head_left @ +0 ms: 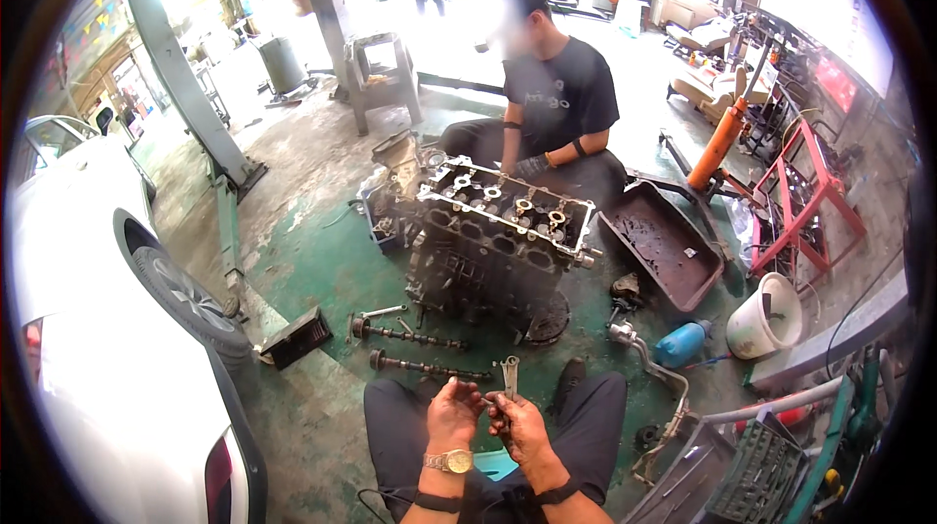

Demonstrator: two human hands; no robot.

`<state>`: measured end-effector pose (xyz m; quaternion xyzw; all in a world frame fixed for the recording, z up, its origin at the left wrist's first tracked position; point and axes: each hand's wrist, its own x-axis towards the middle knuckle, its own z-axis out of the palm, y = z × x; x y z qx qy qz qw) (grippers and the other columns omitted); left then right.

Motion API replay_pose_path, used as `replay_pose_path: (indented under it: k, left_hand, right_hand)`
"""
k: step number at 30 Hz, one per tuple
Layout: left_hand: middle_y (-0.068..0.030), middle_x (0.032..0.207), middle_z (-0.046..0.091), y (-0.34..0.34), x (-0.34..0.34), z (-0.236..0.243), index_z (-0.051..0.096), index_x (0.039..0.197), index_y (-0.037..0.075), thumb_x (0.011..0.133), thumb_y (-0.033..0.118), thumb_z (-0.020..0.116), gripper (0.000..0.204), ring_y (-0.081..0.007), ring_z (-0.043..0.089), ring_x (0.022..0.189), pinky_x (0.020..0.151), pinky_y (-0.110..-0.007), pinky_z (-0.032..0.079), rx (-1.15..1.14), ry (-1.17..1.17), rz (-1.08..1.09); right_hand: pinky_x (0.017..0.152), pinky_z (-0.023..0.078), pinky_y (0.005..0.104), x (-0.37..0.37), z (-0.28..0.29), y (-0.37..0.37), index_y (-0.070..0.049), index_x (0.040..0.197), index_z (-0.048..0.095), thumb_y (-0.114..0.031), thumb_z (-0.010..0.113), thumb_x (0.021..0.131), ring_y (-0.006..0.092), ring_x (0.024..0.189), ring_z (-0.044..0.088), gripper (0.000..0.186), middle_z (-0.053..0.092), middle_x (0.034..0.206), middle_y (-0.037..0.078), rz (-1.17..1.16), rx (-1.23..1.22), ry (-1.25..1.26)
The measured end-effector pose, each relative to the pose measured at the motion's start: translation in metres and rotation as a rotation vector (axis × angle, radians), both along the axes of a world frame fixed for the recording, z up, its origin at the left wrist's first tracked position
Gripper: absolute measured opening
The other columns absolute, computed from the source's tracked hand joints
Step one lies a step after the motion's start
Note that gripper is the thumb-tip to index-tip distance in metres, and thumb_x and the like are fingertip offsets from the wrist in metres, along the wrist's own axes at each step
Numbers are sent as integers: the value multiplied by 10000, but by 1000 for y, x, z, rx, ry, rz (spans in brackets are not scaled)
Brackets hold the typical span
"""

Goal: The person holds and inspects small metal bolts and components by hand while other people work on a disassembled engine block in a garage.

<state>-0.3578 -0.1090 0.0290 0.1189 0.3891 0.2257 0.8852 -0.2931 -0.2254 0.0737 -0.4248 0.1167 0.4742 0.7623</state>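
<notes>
With right hand [520, 426] close beside left hand [454, 416], pinched upright metal piece [510, 378]; could not tell left grip. Saw engine [468, 265] partly dismantled, camshafts [429, 367] out on floor [327, 231], apparently not yet fitted.

Car repair wkshop: stripped eng. block [478, 265] on stained green flr [303, 231]; camshafts [415, 333] on near side of block; white car [107, 251] + grey lift post [181, 56] L of block; metal tray [683, 273], orange jack [718, 145] R of it.
</notes>
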Motion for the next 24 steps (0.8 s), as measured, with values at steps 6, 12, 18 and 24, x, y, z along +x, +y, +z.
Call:
replay_pose_path:
  k: [6,12,18,24]
  left_hand:
    - [-100,818,659,-1,1,-3,629,799,81,917,235,586,199,-248,606,738,691,-390,496,-46,7,23]
    - [-113,787,657,-1,1,-7,633,774,75,905,228,607,203,-268,600,717,702,-416,495,-57,7,35]
    - [-104,811,658,0,1,-5,632,792,70,912,228,596,202,-249,602,732,709,-389,496,-70,-6,10]
    - [-106,806,656,-1,1,-5,629,789,68,913,218,590,199,-253,599,731,710,-390,496,-99,-17,12]
  right_hand:
    - [534,461,267,-1,-2,1,12,1040,610,-180,559,956,99,578,499,216,572,749,33,7,-19,-33]
    - [530,465,264,-1,-3,1,8,1037,612,-168,553,957,94,565,493,202,573,744,30,7,-18,-28]
    - [529,465,260,-1,-5,1,8,1031,611,-155,552,957,93,567,493,189,573,745,27,3,-10,0]
    - [530,469,259,-2,-8,0,3,1024,614,-168,558,955,89,565,494,193,572,741,22,1,-20,3]
